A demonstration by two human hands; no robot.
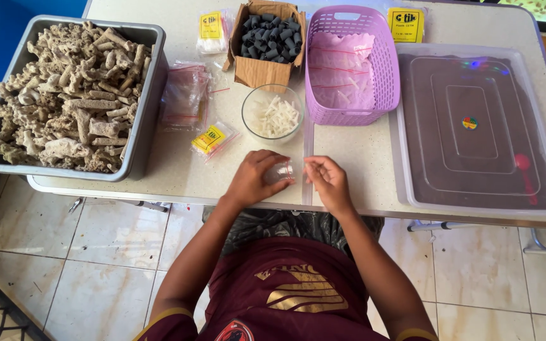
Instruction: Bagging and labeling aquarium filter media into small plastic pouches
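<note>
Holding a small clear plastic bag (281, 172) between both hands at the near edge of the tabletop (361, 158), just in front of the body. Left hand (255, 178) curled around the bag's left side, grip closed on it with fingers bent over the top. Right hand (327, 180) pinching the bag's right edge between thumb and fingertips, grip closed on the same bag. Bag raised slightly or resting on the tabletop: cannot tell which.

Just beyond the hands, a round clear bowl (273, 112) filled with short white sticks. Behind the bowl, an open cardboard box (262, 45) packed with small dark cylinders. Right of the bowl and box, a purple plastic basket (351, 63) with clear bags and a few white pieces inside. Further right, a large clear plastic lid or tray (478, 129) lying flat over a dark surface, with a small red spoon (525, 170) near its right side. Far left, a big grey tub (71, 98) heaped with pale, rough coral-like chunks, overhanging the tabletop edge. Between tub and bowl, a loose pile of empty clear zip bags (184, 95) and a small packet with a yellow label (212, 139). Two more yellow-labelled packets at the back edge, one left of the box (212, 30), one right of the basket (407, 24). Below, a dark red shirt (285, 290) and pale floor tiles (58, 271).
</note>
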